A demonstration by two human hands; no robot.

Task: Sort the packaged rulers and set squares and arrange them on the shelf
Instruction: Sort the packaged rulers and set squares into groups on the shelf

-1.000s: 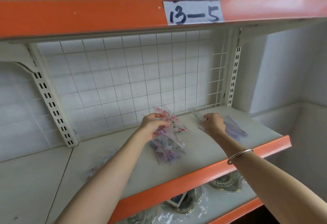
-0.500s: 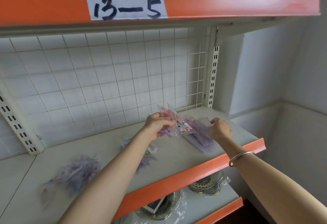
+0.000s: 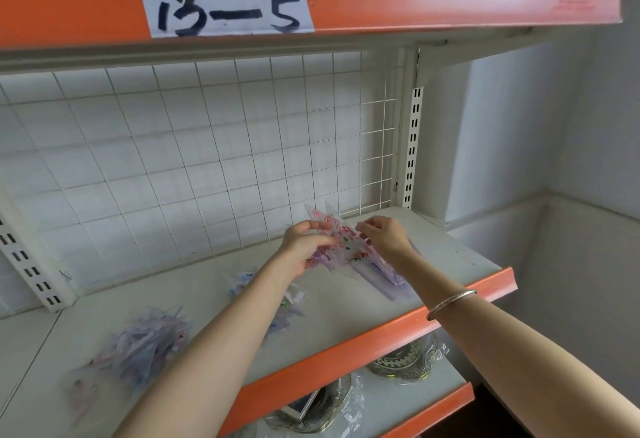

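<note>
While the left hand (image 3: 304,247) grips a fan of packaged set squares (image 3: 341,240) just above the shelf (image 3: 450,257), the right hand (image 3: 388,236) pinches their right edge (purple packaged rulers (image 3: 391,283) lie beneath it); 2 loose piles (image 3: 138,340) lie leftward.

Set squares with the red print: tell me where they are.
Head view, centre: the set squares are held above the shelf between the left hand and the right hand, tips pointing toward the wire grid.

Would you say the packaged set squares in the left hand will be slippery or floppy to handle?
Probably slippery: the packaged set squares wear glossy clear film and fan out in the left hand. Likely stiff and light, since their corners stick up unsupported.
</note>
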